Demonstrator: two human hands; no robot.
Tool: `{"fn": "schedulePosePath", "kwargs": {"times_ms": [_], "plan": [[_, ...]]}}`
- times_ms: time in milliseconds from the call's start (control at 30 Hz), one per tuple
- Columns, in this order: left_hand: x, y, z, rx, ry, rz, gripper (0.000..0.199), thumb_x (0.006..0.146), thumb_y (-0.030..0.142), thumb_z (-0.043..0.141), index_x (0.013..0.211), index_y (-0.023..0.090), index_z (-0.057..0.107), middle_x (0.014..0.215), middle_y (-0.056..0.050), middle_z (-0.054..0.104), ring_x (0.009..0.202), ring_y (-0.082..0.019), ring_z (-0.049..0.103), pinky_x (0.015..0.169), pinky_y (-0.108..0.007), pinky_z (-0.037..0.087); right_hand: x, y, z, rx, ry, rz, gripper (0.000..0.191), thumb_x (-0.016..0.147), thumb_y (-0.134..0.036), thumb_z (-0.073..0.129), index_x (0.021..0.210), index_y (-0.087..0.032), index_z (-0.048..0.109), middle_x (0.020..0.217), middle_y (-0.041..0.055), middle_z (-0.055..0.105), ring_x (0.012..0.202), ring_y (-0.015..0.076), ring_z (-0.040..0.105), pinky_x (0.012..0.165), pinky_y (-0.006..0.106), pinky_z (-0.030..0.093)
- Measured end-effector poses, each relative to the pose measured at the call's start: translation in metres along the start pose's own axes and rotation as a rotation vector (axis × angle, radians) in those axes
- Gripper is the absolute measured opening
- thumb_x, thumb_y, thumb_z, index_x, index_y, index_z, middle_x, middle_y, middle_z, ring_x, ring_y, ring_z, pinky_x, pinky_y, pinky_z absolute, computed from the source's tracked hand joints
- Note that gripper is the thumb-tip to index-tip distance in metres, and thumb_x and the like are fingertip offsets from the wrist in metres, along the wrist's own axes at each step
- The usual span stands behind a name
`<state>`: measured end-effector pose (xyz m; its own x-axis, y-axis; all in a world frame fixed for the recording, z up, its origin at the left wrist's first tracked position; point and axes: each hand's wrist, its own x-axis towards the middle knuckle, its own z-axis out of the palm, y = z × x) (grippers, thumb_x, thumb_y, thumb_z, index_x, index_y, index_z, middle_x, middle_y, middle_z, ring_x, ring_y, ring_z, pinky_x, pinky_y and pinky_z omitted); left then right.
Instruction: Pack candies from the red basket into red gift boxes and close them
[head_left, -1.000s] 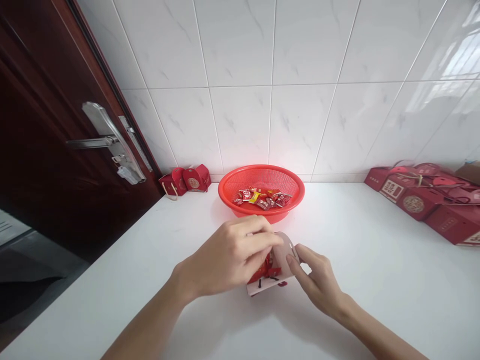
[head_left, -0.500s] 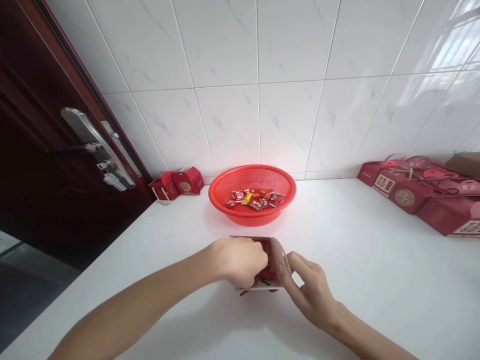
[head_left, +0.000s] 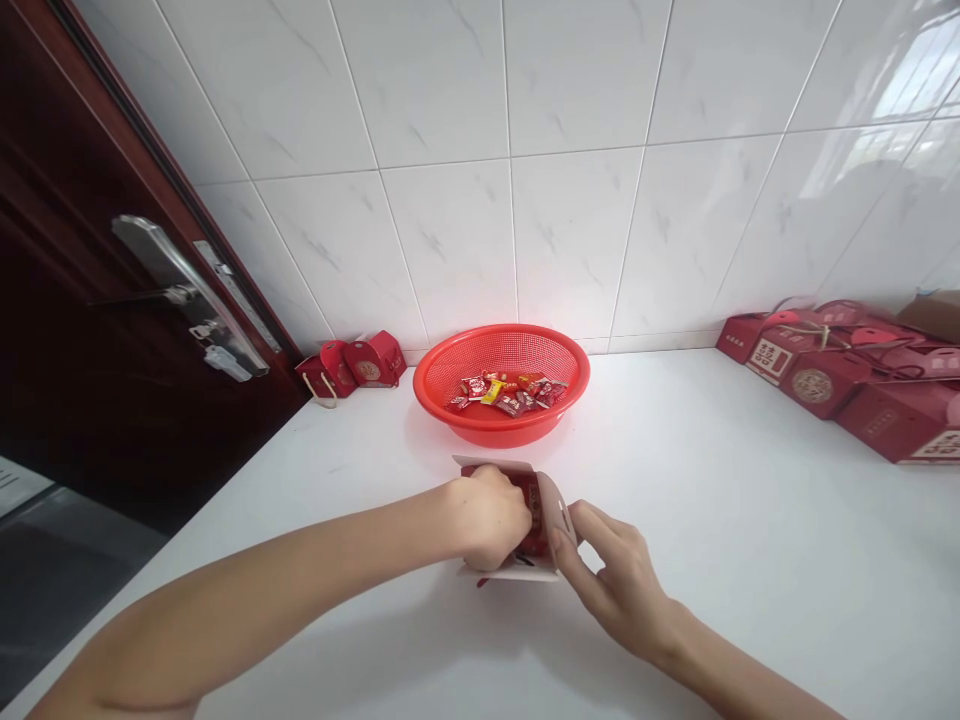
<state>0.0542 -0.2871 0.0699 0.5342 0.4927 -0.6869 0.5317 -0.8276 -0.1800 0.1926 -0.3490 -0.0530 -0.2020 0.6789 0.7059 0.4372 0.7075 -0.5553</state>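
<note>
A small red box (head_left: 537,540) with raised, pale-sided flaps stands open on the white table, red wrapped items partly showing inside. My left hand (head_left: 495,518) reaches down into it, knuckles bent; the fingertips and whatever they hold are hidden. My right hand (head_left: 611,560) pinches the box's right flap between thumb and fingers. Behind the box is a red plastic basket (head_left: 501,434) with a perforated side, holding several wrapped candies (head_left: 511,403) in red, dark red and yellow.
Two small red boxes (head_left: 375,362) stand by the wall at the back left, near a dark red door (head_left: 75,300). Several larger red boxes (head_left: 874,420) with cords are grouped at the right. A white tiled wall (head_left: 450,240) borders the table's back.
The camera view has shifted slightly. My left hand stays inside the box, its forearm looking a little more raised. My right hand keeps its hold on the flap.
</note>
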Motion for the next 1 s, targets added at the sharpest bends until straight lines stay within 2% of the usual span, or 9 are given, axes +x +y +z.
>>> {"fn": "schedulePosePath", "kwargs": {"times_ms": [100,233,400,633,933,1000], "plan": [[0.001,-0.004,0.005,0.003,0.004,0.025,0.013,0.077,0.007,0.070,0.085,0.016,0.076,0.090,-0.010,0.075,0.083,-0.027,0.069,0.062,-0.032,0.046,0.000,0.000,0.001,0.001,0.002,0.005,0.027,0.098,-0.006,0.045,0.081,-0.024,0.036,0.068,-0.0050,0.045,0.056,0.0090,0.041,0.052,0.021,0.035],[0.004,-0.008,0.014,-0.071,0.118,0.092,0.013,0.080,0.010,0.066,0.082,0.019,0.074,0.088,-0.007,0.074,0.080,-0.024,0.067,0.061,-0.031,0.044,0.001,-0.001,0.000,0.010,0.006,-0.001,0.026,0.098,-0.005,0.045,0.081,-0.024,0.038,0.068,-0.0048,0.046,0.056,0.0089,0.043,0.052,0.020,0.036],[0.008,-0.004,0.013,-0.025,0.070,0.099,0.016,0.075,0.007,0.071,0.084,0.019,0.077,0.091,-0.009,0.075,0.088,-0.028,0.066,0.060,-0.032,0.044,0.003,-0.002,-0.002,0.018,0.000,0.000,0.025,0.098,-0.005,0.045,0.082,-0.023,0.041,0.069,-0.0038,0.049,0.056,0.0093,0.046,0.053,0.021,0.039],[0.019,-0.006,0.015,-0.045,0.078,0.110,0.018,0.066,0.004,0.074,0.074,0.019,0.071,0.090,-0.007,0.074,0.090,-0.027,0.065,0.063,-0.031,0.045,0.003,-0.003,-0.002,0.017,0.002,0.009,0.025,0.098,-0.006,0.046,0.080,-0.023,0.040,0.068,-0.0049,0.049,0.056,0.0082,0.045,0.052,0.019,0.038],[0.026,-0.008,0.014,-0.026,0.026,0.105,0.021,0.064,0.003,0.075,0.076,0.020,0.069,0.095,-0.007,0.074,0.099,-0.029,0.065,0.070,-0.031,0.050,0.001,0.001,-0.002,0.018,0.012,0.057,0.026,0.099,-0.010,0.047,0.077,-0.023,0.039,0.066,-0.0051,0.047,0.056,0.0081,0.044,0.050,0.019,0.039],[0.026,-0.011,0.016,-0.053,0.042,0.118,0.020,0.070,0.005,0.071,0.083,0.021,0.071,0.097,-0.006,0.075,0.100,-0.027,0.065,0.071,-0.031,0.049,0.001,0.002,-0.002,0.018,0.012,0.069,0.027,0.099,-0.011,0.047,0.076,-0.023,0.038,0.066,-0.0050,0.046,0.055,0.0083,0.043,0.048,0.020,0.037]]}}
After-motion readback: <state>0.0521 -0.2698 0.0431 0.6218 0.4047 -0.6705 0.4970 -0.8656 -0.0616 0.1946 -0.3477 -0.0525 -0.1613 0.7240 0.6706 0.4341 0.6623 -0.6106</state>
